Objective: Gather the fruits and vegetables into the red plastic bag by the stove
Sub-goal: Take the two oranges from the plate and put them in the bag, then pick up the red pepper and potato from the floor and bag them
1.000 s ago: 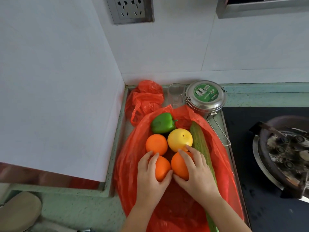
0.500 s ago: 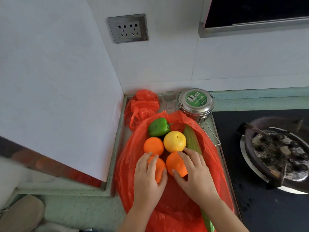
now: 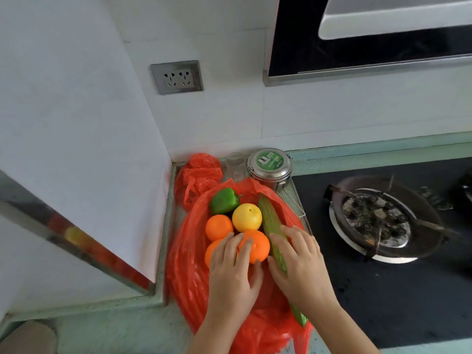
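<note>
A red plastic bag (image 3: 184, 264) lies spread open on the counter left of the stove. On it sit a green pepper (image 3: 223, 200), a yellow fruit (image 3: 246, 217), three oranges (image 3: 219, 226) and a long green cucumber (image 3: 270, 221). My left hand (image 3: 232, 274) lies over the two nearer oranges, its fingers spread across the right orange (image 3: 260, 249) and the left orange (image 3: 210, 251). My right hand (image 3: 298, 264) grips the cucumber near its middle, with fingers over it and the thumb on its left side. The cucumber's near end sticks out below my wrist.
A second, crumpled red bag (image 3: 199, 177), a clear glass (image 3: 235, 166) and a round metal tin (image 3: 269, 163) stand at the back of the counter. The black stove with its gas burner (image 3: 378, 221) is to the right. A white wall (image 3: 76, 149) juts out on the left.
My right hand left the right orange and took hold of the cucumber. My left hand shifted right, now covering both near oranges. The camera tilted upward.
</note>
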`<action>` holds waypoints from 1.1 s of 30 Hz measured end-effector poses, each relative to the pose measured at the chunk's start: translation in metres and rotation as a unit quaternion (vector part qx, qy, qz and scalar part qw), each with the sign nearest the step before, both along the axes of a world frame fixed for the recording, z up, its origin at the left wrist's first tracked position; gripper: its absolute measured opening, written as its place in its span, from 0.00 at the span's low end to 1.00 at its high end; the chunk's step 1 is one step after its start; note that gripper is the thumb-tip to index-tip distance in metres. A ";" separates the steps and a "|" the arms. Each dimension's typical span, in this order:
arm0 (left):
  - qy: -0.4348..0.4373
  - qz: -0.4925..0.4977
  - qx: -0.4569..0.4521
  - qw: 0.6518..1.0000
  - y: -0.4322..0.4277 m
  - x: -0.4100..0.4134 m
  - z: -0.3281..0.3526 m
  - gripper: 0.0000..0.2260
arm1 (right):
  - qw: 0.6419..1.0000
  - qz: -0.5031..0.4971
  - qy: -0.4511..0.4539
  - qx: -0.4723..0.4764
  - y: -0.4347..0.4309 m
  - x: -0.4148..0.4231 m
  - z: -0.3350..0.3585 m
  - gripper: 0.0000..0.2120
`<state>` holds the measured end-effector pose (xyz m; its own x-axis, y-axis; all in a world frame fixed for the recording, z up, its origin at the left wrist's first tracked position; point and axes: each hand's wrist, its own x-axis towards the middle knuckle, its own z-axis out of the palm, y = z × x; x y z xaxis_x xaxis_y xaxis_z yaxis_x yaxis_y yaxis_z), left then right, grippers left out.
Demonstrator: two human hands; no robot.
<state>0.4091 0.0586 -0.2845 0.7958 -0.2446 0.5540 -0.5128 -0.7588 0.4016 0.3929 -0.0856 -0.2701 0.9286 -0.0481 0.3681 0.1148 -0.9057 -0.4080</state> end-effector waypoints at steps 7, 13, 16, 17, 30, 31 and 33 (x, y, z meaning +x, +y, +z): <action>-0.011 -0.096 0.007 0.995 0.004 -0.009 0.009 0.14 | 0.996 -0.081 -0.017 -0.027 0.005 -0.036 0.015 0.17; -0.001 -0.156 0.011 0.988 0.008 -0.021 0.017 0.15 | 0.986 -0.160 -0.019 -0.044 0.015 -0.071 0.028 0.16; 0.004 -0.181 0.005 0.984 0.010 -0.028 0.020 0.15 | 0.979 -0.196 -0.015 -0.057 0.024 -0.091 0.033 0.16; 0.007 -0.191 0.000 0.982 0.011 -0.031 0.021 0.15 | 0.976 -0.207 -0.012 -0.058 0.027 -0.098 0.034 0.16; 0.014 -0.315 -0.024 0.949 0.009 -0.083 0.035 0.16 | 0.941 -0.329 -0.014 -0.078 0.056 -0.185 0.050 0.16; 0.009 -0.325 -0.026 0.945 0.006 -0.088 0.035 0.16 | 0.937 -0.340 -0.016 -0.075 0.056 -0.192 0.051 0.17; 0.002 -0.347 -0.033 0.937 -0.003 -0.099 0.035 0.16 | 0.931 -0.358 -0.024 -0.072 0.054 -0.208 0.053 0.18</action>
